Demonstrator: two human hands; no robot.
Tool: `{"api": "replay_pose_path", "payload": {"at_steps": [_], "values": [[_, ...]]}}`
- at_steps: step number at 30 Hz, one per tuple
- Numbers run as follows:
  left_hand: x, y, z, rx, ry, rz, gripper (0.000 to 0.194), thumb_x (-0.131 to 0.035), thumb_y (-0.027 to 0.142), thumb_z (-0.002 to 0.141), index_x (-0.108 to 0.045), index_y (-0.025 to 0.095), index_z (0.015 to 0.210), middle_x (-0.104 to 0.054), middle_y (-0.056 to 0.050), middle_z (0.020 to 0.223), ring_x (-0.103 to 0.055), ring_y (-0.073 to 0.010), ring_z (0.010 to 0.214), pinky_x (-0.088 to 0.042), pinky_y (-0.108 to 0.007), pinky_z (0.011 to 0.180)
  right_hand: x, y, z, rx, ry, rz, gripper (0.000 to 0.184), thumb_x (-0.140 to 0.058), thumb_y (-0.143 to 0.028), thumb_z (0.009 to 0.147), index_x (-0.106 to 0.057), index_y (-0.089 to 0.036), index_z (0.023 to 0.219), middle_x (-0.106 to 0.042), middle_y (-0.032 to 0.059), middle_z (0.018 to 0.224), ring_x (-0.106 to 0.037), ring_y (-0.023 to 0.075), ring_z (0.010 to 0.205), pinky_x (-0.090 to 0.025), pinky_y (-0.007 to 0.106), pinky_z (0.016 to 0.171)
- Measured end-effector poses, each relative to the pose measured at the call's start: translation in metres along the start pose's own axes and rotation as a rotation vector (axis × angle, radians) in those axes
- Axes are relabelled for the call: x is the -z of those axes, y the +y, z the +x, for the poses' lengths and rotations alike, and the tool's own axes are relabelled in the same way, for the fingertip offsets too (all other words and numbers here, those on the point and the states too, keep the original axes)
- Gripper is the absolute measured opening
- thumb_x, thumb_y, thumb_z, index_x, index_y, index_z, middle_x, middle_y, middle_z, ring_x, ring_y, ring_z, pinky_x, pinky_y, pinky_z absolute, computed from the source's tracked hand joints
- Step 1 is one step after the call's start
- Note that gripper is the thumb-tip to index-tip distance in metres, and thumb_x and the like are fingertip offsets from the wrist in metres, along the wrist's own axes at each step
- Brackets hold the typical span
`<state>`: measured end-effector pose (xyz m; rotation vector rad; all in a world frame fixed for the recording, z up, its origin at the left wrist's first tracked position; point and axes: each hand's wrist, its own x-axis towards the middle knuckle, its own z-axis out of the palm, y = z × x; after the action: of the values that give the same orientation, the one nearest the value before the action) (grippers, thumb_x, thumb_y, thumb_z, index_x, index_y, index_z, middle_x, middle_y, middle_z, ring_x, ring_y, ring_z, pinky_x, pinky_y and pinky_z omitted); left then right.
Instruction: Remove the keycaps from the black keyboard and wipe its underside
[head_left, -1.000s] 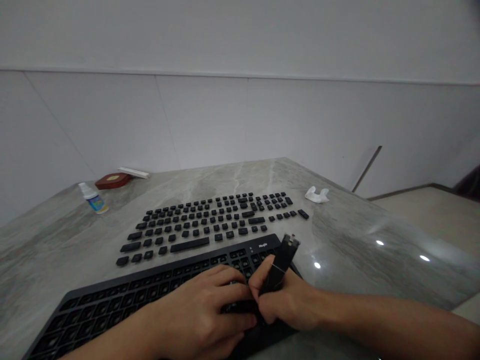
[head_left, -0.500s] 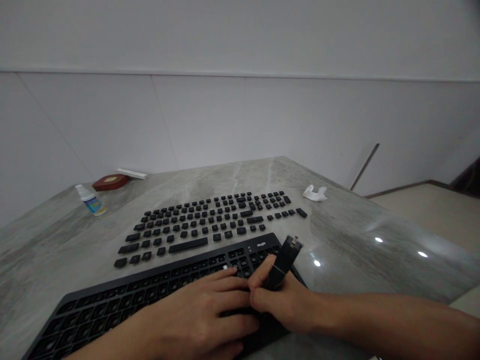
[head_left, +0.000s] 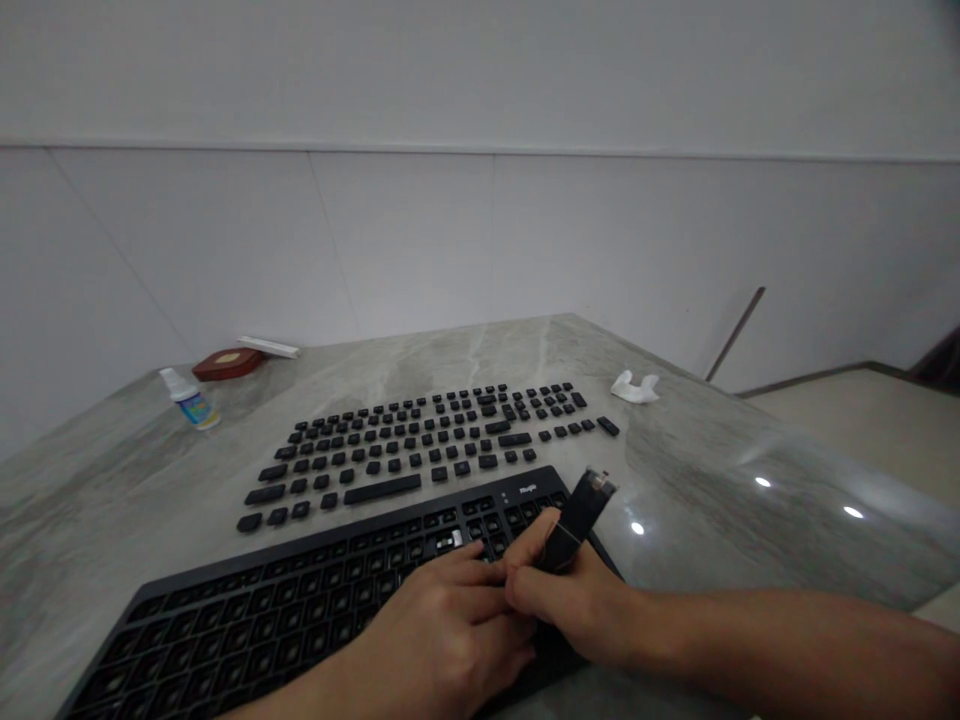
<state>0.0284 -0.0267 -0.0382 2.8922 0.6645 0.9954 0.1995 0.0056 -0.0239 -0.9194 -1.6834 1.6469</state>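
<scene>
A black keyboard frame lies at the front of the table, its key wells bare of caps. My right hand is closed around a slim black tool with metal pieces at its upper end. The tool's lower end is hidden behind my fingers, over the right part of the frame. My left hand rests on the frame just left of it, fingers stretched toward my right hand and close together. Beyond the frame, black keycaps lie in rows in keyboard order.
A spray bottle with a blue label stands at the left, near a dark red box and a white strip. Crumpled white tissue lies at the right of the marble-patterned table. A wall rises behind.
My left hand has shifted right and its fingers have drawn together, uncovering more wells and a pale spot on the frame. The tool in my right hand leans further right.
</scene>
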Motion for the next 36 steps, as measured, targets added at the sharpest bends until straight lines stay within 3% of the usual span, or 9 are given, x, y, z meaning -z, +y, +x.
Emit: {"api": "replay_pose_path", "payload": {"at_steps": [5,10,14,20,24,26,29,32,36], "values": [[0.001,-0.006,0.002,0.05,-0.024,-0.071,0.019,-0.046,0.012,0.103,-0.064,0.01,0.103,-0.074,-0.008,0.092,-0.073,-0.0187,0.086,-0.063,-0.029,0.082,0.003,-0.006,0.012,-0.025,0.151,0.102,0.026,-0.049,-0.032,0.058,-0.033,-0.022,0.041,-0.028,-0.0057,0.04,-0.025,0.0081,0.043,-0.019,0.024,0.041],[0.003,-0.005,0.0,0.036,-0.016,-0.063,0.019,-0.047,0.011,0.1,-0.065,0.009,0.103,-0.073,-0.009,0.089,-0.073,-0.0213,0.081,-0.064,-0.032,0.075,0.004,-0.006,0.017,0.016,0.095,0.07,0.023,-0.049,-0.029,0.058,-0.037,-0.021,0.041,-0.029,-0.006,0.037,-0.025,0.0079,0.043,-0.019,0.023,0.042],[0.004,-0.008,-0.001,0.161,0.022,-0.187,0.021,-0.053,0.008,0.095,-0.067,0.012,0.111,-0.072,-0.01,0.097,-0.07,-0.0218,0.09,-0.062,-0.032,0.079,0.01,-0.007,0.016,0.07,0.046,0.047,0.026,-0.049,-0.027,0.062,-0.036,-0.021,0.04,-0.03,-0.0057,0.038,-0.026,0.0081,0.042,-0.02,0.025,0.043],[0.014,-0.023,-0.001,0.264,0.177,-0.208,0.036,-0.058,0.006,0.091,-0.067,0.021,0.122,-0.071,-0.005,0.092,-0.067,-0.0168,0.079,-0.058,-0.027,0.07,0.027,-0.013,0.016,0.363,0.091,-0.072,0.035,-0.053,-0.033,0.084,-0.059,-0.017,0.054,-0.047,-0.0005,0.056,-0.046,0.013,0.058,-0.036,0.027,0.058],[0.021,-0.025,0.0,0.267,0.275,-0.182,0.031,-0.06,0.005,0.09,-0.069,0.019,0.117,-0.071,-0.005,0.089,-0.067,-0.0153,0.076,-0.057,-0.025,0.068,0.038,-0.013,0.02,0.477,0.165,-0.008,0.025,-0.058,-0.032,0.087,-0.068,-0.017,0.07,-0.058,0.0038,0.081,-0.055,0.017,0.079,-0.042,0.03,0.075],[0.024,-0.023,0.001,0.268,0.304,-0.18,0.024,-0.06,0.005,0.09,-0.069,0.017,0.109,-0.071,-0.004,0.089,-0.067,-0.0157,0.079,-0.057,-0.026,0.07,0.041,-0.013,0.023,0.379,0.138,-0.024,0.022,-0.059,-0.034,0.088,-0.066,-0.017,0.077,-0.055,-0.0002,0.066,-0.051,0.0148,0.064,-0.04,0.029,0.065],[0.026,-0.02,0.003,0.243,0.337,-0.163,0.021,-0.06,0.004,0.09,-0.067,0.017,0.105,-0.071,-0.005,0.091,-0.067,-0.0167,0.083,-0.057,-0.028,0.075,0.039,-0.016,0.023,0.236,0.047,-0.269,0.027,-0.058,-0.039,0.089,-0.061,-0.017,0.074,-0.044,-0.0047,0.057,-0.04,0.0118,0.055,-0.033,0.025,0.055],[0.025,-0.02,0.002,0.207,0.335,-0.157,0.02,-0.06,0.002,0.091,-0.064,0.016,0.105,-0.071,-0.006,0.092,-0.067,-0.0172,0.085,-0.057,-0.028,0.078,0.034,-0.019,0.02,0.269,-0.059,-0.439,0.034,-0.057,-0.04,0.09,-0.054,-0.016,0.066,-0.04,-0.0048,0.059,-0.036,0.0102,0.056,-0.03,0.024,0.052],[0.023,-0.019,0.0,0.169,0.287,-0.158,0.017,-0.057,0.003,0.094,-0.062,0.017,0.105,-0.07,-0.006,0.094,-0.066,-0.0167,0.087,-0.056,-0.027,0.08,0.031,-0.021,0.015,0.318,-0.139,-0.467,0.028,-0.057,-0.032,0.09,-0.055,-0.016,0.066,-0.041,-0.0054,0.059,-0.036,0.0091,0.055,-0.029,0.022,0.051]]}}
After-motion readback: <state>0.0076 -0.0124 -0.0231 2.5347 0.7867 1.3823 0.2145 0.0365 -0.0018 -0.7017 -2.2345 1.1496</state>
